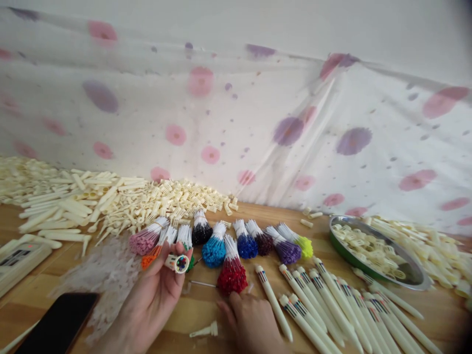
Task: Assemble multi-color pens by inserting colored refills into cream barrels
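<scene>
In my left hand [149, 292], thumb and fingers pinch a short cream pen barrel [171, 263], its round open end facing me with several coloured tips inside. My right hand [256, 322] rests low on the table just in front of a bundle of red-tipped refills [232, 275]. Its fingers are curled and whatever they hold is hidden. Behind the hands stand more refill bundles, among them light blue [213, 251], black [201, 233], dark blue [246, 245] and purple [287, 250]. A small cream pointed plug [205, 331] lies between the hands, near a thin metal rod [202, 283].
Multicolour pens [320, 300] lie in rows at right, below a green-sided metal dish [337, 246] of cream rings. Cream pen parts [177, 196] heap along the back left. A black phone [55, 322], clear plastic pieces [106, 275] and a cream device [22, 260] occupy the left.
</scene>
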A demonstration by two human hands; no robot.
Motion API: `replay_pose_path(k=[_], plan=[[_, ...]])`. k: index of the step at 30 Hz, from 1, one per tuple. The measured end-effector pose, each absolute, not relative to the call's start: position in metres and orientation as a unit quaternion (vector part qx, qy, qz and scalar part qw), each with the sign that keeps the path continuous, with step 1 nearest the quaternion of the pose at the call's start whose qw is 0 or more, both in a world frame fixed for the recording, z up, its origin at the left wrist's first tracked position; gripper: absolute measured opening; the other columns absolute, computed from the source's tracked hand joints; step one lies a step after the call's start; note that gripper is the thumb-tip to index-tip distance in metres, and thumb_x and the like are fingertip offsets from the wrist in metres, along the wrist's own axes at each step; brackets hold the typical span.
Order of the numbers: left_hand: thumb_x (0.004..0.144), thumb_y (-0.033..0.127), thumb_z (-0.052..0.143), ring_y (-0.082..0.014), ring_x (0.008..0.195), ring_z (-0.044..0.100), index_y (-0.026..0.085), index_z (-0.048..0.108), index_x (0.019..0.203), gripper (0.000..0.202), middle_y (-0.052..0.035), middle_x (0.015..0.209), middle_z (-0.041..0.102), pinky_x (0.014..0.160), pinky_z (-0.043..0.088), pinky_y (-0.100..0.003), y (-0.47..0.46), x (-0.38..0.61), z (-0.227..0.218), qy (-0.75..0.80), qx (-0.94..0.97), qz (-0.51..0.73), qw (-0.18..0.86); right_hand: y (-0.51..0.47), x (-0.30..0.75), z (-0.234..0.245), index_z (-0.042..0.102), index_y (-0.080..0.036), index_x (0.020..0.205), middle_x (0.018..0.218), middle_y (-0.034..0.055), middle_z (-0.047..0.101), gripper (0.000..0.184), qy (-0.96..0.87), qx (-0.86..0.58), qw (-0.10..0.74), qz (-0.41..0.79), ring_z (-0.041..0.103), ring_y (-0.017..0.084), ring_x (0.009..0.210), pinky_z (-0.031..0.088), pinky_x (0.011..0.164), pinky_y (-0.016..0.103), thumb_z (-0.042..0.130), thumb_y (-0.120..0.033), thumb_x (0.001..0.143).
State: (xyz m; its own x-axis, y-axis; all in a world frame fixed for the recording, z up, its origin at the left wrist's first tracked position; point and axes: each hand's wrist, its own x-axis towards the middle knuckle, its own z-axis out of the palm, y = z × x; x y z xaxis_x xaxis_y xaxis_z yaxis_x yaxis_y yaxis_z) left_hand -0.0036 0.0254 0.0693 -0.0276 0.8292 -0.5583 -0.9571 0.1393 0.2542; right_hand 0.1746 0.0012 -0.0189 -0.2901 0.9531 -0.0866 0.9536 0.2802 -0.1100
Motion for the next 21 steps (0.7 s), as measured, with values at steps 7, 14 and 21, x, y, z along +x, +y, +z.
replay_pose_path(k=[7, 14, 21], plan=[[0.099, 0.022, 0.024, -0.0141, 0.050, 0.071, 0.009, 0.060, 0.079, 0.043, -0.0075, 0.058, 0.071, 0.050, 0.061, -0.021, 0.025, -0.002, 0.068, 0.325, -0.140, 0.623, 0.697, 0.004, 0.205, -0.033, 0.064, -0.016, 0.083, 0.090, 0.0102, 0.070, 0.016, 0.855, 0.515, -0.055, -0.037, 0.065, 0.029, 0.089, 0.050, 0.078, 0.037, 0.072, -0.017, 0.070], [0.100, 0.018, 0.022, -0.0143, 0.052, 0.072, 0.008, 0.062, 0.072, 0.049, -0.0088, 0.057, 0.071, 0.053, 0.062, -0.021, 0.029, -0.001, 0.059, 0.314, -0.130, 0.618, 0.709, 0.001, 0.219, 0.014, 0.055, -0.021, 0.085, 0.071, -0.0003, 0.070, 0.020, 0.841, 0.505, -0.147, -0.124, 0.066, 0.016, 0.061, 0.046, 0.051, 0.020, 0.049, -0.003, 0.079], [0.099, 0.018, 0.019, -0.0166, 0.057, 0.073, 0.008, 0.064, 0.072, 0.053, -0.0114, 0.060, 0.071, 0.053, 0.061, -0.021, 0.028, 0.000, 0.052, 0.274, -0.088, 0.629, 0.722, -0.001, 0.178, 0.063, 0.059, -0.020, 0.087, 0.076, 0.0009, 0.067, 0.008, 0.808, 0.413, -0.407, -0.099, 0.062, 0.015, 0.068, 0.045, 0.060, 0.022, 0.051, -0.017, 0.086]])
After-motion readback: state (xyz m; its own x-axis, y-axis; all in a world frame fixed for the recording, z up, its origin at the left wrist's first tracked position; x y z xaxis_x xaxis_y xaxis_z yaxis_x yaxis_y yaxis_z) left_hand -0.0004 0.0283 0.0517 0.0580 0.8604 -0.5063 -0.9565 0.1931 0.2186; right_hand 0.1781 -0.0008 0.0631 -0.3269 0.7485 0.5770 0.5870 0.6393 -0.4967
